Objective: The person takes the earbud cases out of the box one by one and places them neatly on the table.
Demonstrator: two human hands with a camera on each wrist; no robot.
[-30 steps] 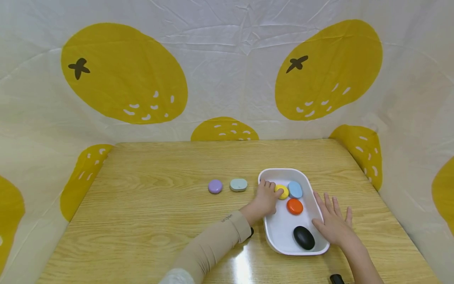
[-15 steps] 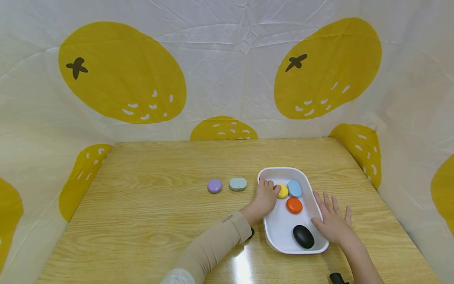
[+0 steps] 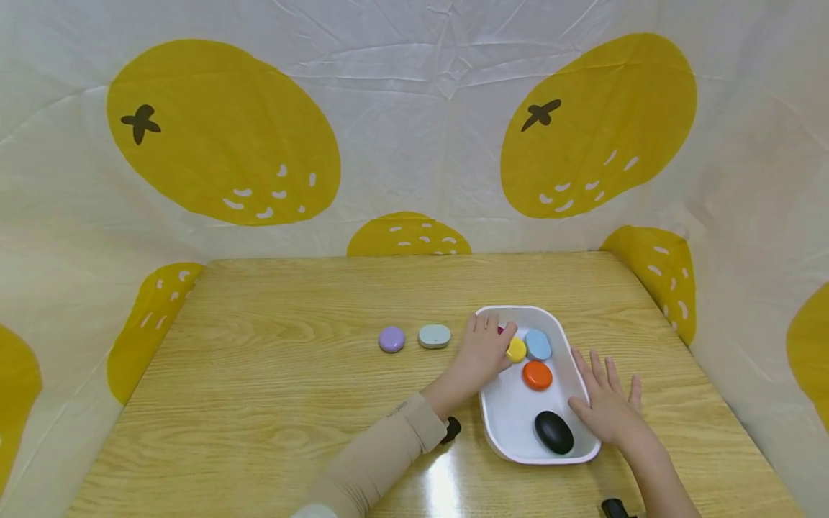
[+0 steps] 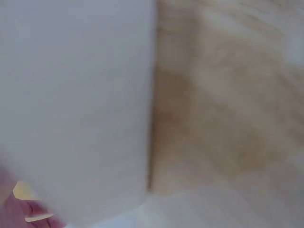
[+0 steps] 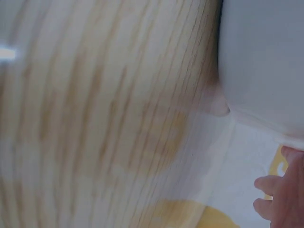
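I'm watching a white tray (image 3: 508, 440) sitting on the wood-grain counter (image 3: 259, 374). My left hand (image 3: 476, 360) is crossing the tray's left rim, fingers bending in. A magenta piece (image 3: 501, 330) is peeking out from under them, toward the tray's far-left corner; it's mostly hidden, so I can't tell whether they're gripping it or just covering it. The left wrist view is mostly showing blurred tray wall. My right hand (image 3: 609, 406) is lying along the tray's right side, fingers spreading wide, holding nothing. Inside the tray, a yellow piece (image 3: 516, 350) is lying just beside the left hand, a light-blue piece (image 3: 537, 345) right of it, an orange piece (image 3: 537, 375) below both, and a black piece (image 3: 554, 432) near the tray's near-right corner. Left of the tray, a pale-green piece (image 3: 435, 336) is resting near it, a purple piece (image 3: 391, 339) farther out.
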